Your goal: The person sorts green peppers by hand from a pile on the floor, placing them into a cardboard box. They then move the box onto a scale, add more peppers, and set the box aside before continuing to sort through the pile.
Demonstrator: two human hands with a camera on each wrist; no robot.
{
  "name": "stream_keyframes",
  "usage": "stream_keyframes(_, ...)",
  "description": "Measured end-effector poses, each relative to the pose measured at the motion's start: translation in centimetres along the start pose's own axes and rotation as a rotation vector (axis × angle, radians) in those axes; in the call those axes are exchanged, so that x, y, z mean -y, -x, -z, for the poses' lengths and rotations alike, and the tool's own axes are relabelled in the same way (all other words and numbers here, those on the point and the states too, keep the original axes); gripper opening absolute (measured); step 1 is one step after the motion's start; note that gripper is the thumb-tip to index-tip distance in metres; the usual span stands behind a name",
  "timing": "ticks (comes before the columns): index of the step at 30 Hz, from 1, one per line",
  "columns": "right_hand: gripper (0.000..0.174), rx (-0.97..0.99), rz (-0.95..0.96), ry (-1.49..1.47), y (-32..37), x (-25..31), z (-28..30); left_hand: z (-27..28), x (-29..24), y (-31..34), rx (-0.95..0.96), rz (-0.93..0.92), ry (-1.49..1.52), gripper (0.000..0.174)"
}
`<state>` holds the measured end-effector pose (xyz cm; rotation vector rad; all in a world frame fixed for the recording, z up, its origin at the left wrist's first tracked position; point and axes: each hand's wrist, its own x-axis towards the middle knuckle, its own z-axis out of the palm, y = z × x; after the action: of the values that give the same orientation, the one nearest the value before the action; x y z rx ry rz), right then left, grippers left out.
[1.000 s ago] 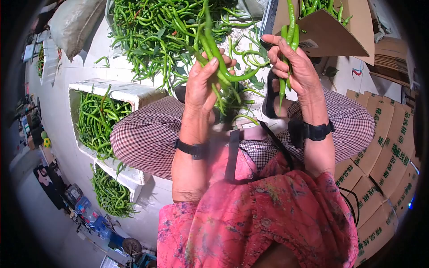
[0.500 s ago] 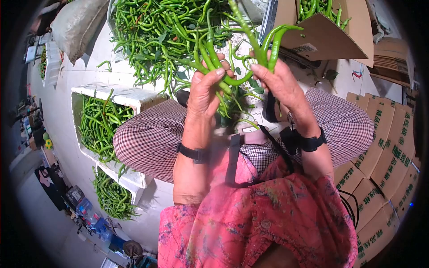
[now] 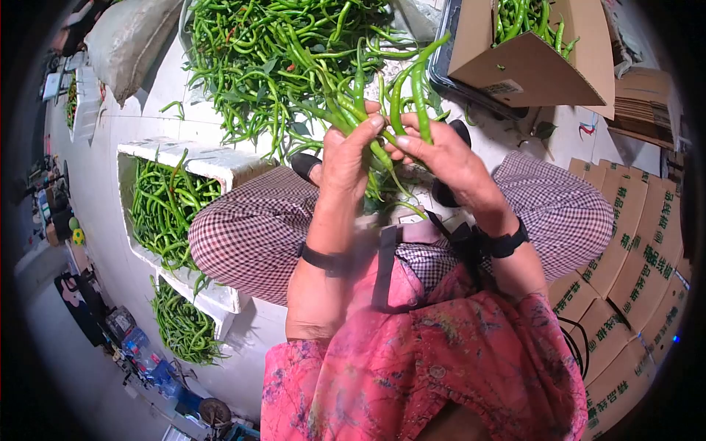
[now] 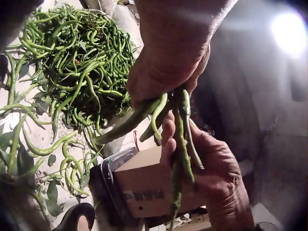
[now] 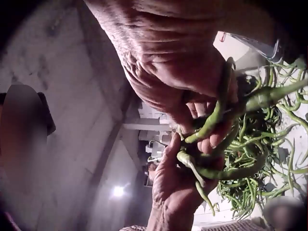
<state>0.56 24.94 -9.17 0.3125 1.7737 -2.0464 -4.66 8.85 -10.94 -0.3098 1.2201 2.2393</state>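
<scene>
My left hand (image 3: 346, 158) grips a small bunch of long green chili peppers (image 3: 380, 156), thumb laid across them and stem ends poking out below. Close against it, my right hand (image 3: 448, 158) holds a couple more chili peppers (image 3: 420, 103), their long ends pointing up and away. Both hands meet at the fingertips above the floor, between the bent knees. In the left wrist view, pepper ends hang below the left hand, in front of the right hand (image 4: 219, 178). The right wrist view shows a curved pepper (image 5: 216, 108) by the right fingers, over the left palm.
A large heap of chili peppers (image 3: 250, 73) spreads on the floor ahead. White foam boxes (image 3: 243, 158) of peppers stand at left. A cardboard box (image 3: 544, 73) holding peppers is at front right, near a stuffed sack (image 3: 415, 18). Flattened cartons (image 3: 625, 235) lie at right.
My right hand has moved left and toward the body with its peppers, from well apart to meeting my left hand. The left hand keeps its bunch and has shifted slightly right.
</scene>
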Motion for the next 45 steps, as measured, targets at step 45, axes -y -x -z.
stream_keyframes(45, 0.047, -0.025, -0.075, -0.211, -0.1, -1.3, -0.2, 1.2, 2.1, -1.1, 0.125, 0.057, 0.22, 0.045)
